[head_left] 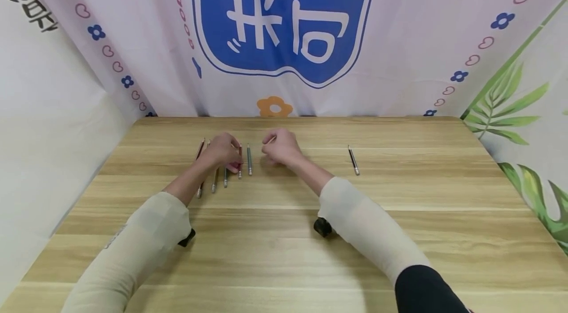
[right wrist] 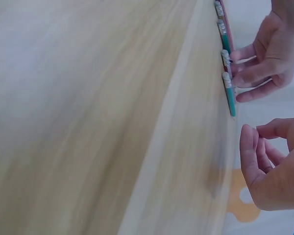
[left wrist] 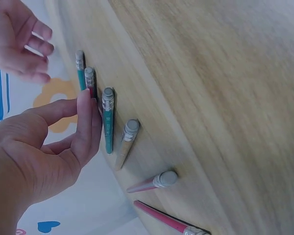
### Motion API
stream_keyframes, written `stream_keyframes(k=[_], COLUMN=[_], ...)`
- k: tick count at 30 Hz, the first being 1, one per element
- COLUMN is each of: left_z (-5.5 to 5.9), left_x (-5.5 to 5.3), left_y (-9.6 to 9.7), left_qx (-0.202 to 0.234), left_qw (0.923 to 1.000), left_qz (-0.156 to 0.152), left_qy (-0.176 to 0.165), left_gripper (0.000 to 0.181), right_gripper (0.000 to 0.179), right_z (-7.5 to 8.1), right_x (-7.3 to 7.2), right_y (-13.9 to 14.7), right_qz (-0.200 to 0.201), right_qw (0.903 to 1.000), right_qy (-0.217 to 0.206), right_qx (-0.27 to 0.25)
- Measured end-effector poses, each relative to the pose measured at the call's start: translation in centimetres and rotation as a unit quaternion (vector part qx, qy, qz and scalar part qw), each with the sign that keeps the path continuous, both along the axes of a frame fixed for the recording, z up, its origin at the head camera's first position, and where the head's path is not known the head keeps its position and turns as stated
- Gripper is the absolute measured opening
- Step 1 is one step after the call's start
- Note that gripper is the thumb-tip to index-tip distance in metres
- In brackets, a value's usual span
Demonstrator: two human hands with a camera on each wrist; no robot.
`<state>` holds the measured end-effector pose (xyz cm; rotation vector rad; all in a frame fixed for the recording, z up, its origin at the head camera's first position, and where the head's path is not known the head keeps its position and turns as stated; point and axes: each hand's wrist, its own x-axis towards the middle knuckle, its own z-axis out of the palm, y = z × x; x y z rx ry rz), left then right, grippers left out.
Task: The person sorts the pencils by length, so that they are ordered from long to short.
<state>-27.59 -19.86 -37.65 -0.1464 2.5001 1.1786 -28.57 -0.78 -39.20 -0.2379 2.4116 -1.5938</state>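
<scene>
Several eraser-tipped pencils lie side by side on the wooden table, erasers toward the person. My left hand (head_left: 225, 150) is over this row, its fingertips right at a red pencil (head_left: 240, 167) and overlapping it in the left wrist view. At the row's right end lies a green pencil (head_left: 250, 160). Left of the red one are another green pencil (left wrist: 108, 120), a yellowish pencil (left wrist: 125, 147) and two reddish ones, partly covered by the left hand in the head view. My right hand (head_left: 282, 147), fingers loosely bent with nothing between them, hovers just right of the end pencil.
A lone dark pencil (head_left: 353, 160) lies farther right on the table (head_left: 275, 254). Behind the far edge hangs a printed curtain (head_left: 399, 56) with a blue emblem. Pale cloth covers the left side, and leaf-patterned cloth (head_left: 510, 101) the right.
</scene>
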Motion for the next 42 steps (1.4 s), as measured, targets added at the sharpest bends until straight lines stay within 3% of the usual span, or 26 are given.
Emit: stream_keyframes(k=[6, 12, 16, 21, 27, 31, 42], left_z=[0.3, 0.4, 0.6, 0.9, 0.6, 0.4, -0.1], left_x=[0.0, 0.0, 0.1, 0.3, 0.3, 0.4, 0.0], left_y=[0.1, 0.5, 1.2, 2.4, 3.9, 5.2, 8.3], left_qx=[0.014, 0.008, 0.011, 0.035, 0.075, 0.11, 0.127], left_qw=[0.9996, 0.9968, 0.9948, 0.994, 0.9891, 0.9869, 0.9858], left_qz=[0.0, -0.02, -0.037, -0.046, -0.076, -0.081, -0.084], left_qy=[0.024, 0.077, 0.094, 0.093, 0.101, 0.087, 0.071], left_gripper=[0.05, 0.044, 0.039, 0.038, 0.036, 0.036, 0.038], right_gripper=[0.025, 0.023, 0.024, 0.026, 0.03, 0.03, 0.032], right_z=[0.4, 0.6, 0.6, 0.6, 0.8, 0.7, 0.8], right_x=[0.4, 0.7, 0.8, 0.9, 1.0, 1.1, 1.4], right_y=[2.4, 4.9, 6.6, 8.5, 10.8, 12.4, 16.6], right_qz=[0.005, 0.005, 0.005, 0.004, 0.006, 0.003, -0.037], right_qw=[0.9997, 0.9994, 0.9992, 0.9983, 0.9932, 0.9923, 0.9836], right_qy=[0.015, 0.022, 0.025, 0.03, 0.068, 0.078, 0.096], right_qx=[0.02, 0.028, 0.031, 0.049, 0.094, 0.095, 0.148])
